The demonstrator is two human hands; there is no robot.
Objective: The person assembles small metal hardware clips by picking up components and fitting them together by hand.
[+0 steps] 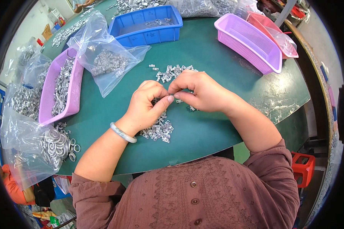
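Fingertips of my left hand (147, 103) and my right hand (196, 88) meet above the green table (202, 133). Both hands are closed in a pinch; what lies between the fingertips is too small and covered to make out. Under and around them lie small silvery metal pieces (158, 131), rectangular with an opening. More such pieces (168, 73) are scattered just beyond my hands, partly hidden by the right one. A pale bangle circles my left wrist.
On the left, a purple basket (79, 87) holds metal parts, beside plastic bags (34, 141) of rings. A clear bag (110, 63) of small parts and a blue bin (145, 36) stand farther back. Back right are a purple basket (252, 47) and a red tray (290, 49).
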